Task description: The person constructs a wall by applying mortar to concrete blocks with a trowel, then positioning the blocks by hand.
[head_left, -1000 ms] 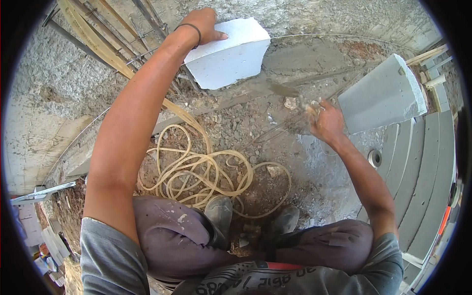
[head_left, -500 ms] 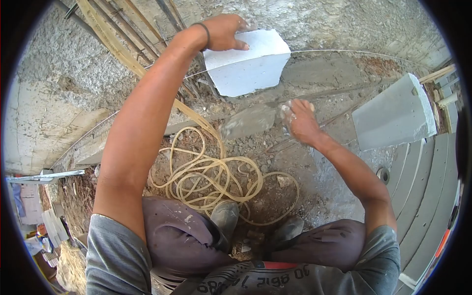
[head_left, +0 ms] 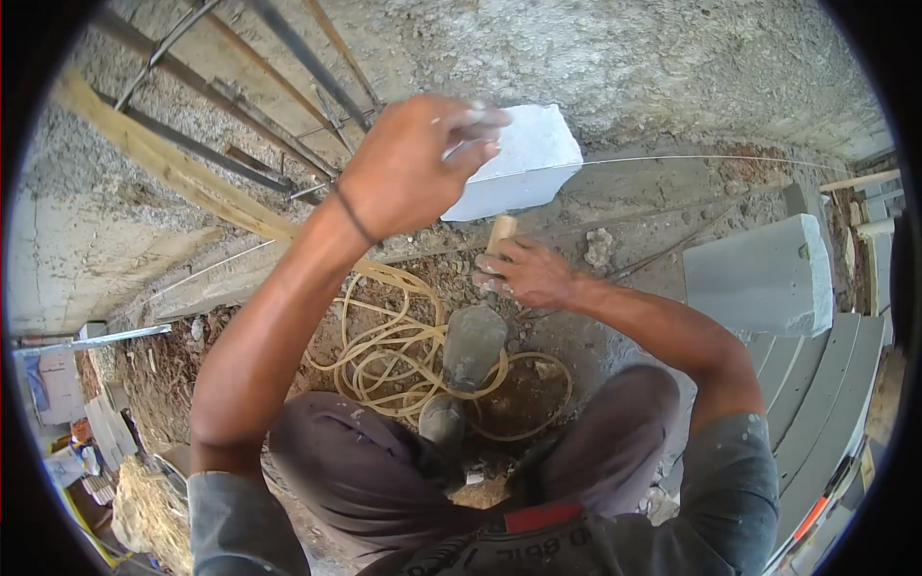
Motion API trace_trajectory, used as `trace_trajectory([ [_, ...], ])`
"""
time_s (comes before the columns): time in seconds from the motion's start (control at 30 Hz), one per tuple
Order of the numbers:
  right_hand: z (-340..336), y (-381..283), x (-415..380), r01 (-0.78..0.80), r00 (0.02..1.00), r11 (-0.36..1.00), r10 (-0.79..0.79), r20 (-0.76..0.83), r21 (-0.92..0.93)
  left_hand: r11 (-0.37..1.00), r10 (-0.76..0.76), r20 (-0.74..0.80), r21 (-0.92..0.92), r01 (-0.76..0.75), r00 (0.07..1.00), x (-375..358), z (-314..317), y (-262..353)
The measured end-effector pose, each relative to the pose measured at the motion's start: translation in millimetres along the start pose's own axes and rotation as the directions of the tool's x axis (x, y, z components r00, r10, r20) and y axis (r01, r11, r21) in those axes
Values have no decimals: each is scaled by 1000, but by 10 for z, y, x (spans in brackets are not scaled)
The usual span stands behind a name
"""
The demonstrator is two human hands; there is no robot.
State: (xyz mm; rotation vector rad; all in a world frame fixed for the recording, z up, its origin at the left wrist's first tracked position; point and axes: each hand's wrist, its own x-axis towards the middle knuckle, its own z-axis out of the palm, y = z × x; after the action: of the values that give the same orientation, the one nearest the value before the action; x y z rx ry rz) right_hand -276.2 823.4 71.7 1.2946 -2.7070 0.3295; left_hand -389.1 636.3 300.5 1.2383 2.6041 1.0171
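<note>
My left hand (head_left: 408, 158), with a dark band at the wrist, is raised at the left end of a white block (head_left: 523, 158). Its thumb and fingers are apart and slightly blurred; nothing shows between them. The block lies by the rough wall, with a taut string (head_left: 672, 157) passing along it. Below the block, my right hand (head_left: 526, 274) grips the wooden handle of a trowel (head_left: 475, 348), whose grey blade points down toward my boots. White residue marks the fingers of both hands.
A coiled yellowish hose (head_left: 384, 336) lies on the ground at my feet. Metal rods (head_left: 288, 48) stand at the upper left. A second block (head_left: 759, 274) is on the right, above long grey boards (head_left: 826, 384). A rock (head_left: 144, 514) sits at the lower left.
My left hand has come away from the block's top, nearer the camera. My right hand has moved left, and the trowel blade has swung down toward my feet. The view has shifted.
</note>
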Motion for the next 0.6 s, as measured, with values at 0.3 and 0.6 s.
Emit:
trace_trajectory([
  [0.3,214,-685,589,-173,984,970,162,79,172,956,-288,-132,-89,278,948,-273,-5,-43],
  [0.6,974,-670,636,-319,940,858,340,20,402,989,-76,-151,115,94,986,178,162,-237],
])
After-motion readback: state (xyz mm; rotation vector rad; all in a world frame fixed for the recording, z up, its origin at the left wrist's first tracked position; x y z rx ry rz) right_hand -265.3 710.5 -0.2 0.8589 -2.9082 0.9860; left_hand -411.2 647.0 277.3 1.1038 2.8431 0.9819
